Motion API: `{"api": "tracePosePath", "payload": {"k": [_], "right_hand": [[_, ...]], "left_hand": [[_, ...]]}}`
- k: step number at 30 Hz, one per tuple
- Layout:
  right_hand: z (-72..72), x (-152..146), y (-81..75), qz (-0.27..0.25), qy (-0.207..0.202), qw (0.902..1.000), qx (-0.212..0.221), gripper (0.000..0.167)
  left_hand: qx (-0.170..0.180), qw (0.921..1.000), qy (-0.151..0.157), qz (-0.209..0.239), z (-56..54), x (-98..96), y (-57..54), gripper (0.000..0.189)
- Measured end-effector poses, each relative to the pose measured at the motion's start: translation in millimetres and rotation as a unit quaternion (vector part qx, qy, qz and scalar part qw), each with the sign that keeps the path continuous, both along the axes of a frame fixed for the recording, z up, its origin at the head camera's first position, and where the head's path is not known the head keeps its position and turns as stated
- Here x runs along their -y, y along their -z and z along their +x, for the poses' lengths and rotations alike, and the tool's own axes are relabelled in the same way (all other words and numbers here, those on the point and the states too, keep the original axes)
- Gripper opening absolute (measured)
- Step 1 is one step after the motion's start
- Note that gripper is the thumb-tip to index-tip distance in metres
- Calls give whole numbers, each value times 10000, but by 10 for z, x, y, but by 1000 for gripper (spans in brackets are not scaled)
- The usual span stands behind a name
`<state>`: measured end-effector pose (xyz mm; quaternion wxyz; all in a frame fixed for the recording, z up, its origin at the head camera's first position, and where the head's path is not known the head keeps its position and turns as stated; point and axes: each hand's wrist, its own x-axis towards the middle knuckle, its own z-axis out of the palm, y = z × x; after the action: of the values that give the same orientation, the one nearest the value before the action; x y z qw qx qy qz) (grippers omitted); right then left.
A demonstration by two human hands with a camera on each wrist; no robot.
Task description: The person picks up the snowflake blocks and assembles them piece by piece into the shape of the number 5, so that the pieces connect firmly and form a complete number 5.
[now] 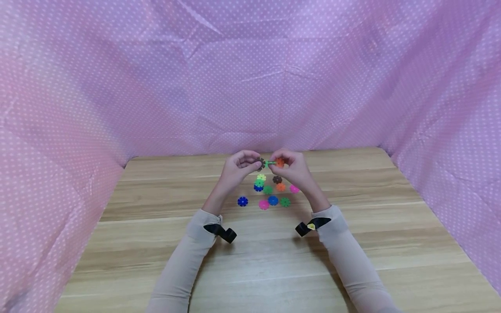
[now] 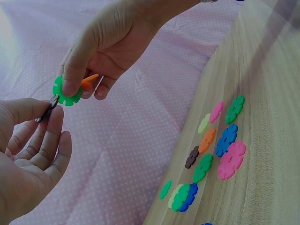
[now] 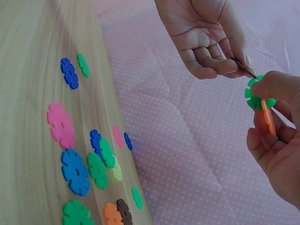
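Observation:
Above the far part of the table both hands meet over small notched plastic discs. My left hand (image 1: 239, 168) pinches a brown notched disc (image 2: 47, 109) between thumb and fingertips. Between thumb and fingers my right hand (image 1: 291, 167) grips a green notched disc (image 3: 254, 93), and an orange notched disc (image 3: 267, 117) is fitted to it at an angle. In the right wrist view the brown disc's edge meets the green disc's rim. How deeply their notches interlock cannot be told, since fingertips cover part of the discs.
Loose notched discs lie on the wooden table (image 1: 266, 256) below the hands, among them a dark blue disc (image 1: 242, 201), a pink disc (image 1: 264, 204) and a blue disc (image 1: 273, 200). Some overlap. Pink dotted cloth (image 1: 250, 87) hangs behind the table and at both sides.

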<state>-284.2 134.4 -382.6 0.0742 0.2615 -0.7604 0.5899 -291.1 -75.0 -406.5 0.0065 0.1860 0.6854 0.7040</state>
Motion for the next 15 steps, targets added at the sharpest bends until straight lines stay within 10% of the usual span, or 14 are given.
{"api": "tracePosePath", "payload": {"k": [15], "right_hand": [[-99,-5,151,489,307,9981,-206,11]], "left_hand": [[190,9993,-310,-39,-4,5,-5,26]]}}
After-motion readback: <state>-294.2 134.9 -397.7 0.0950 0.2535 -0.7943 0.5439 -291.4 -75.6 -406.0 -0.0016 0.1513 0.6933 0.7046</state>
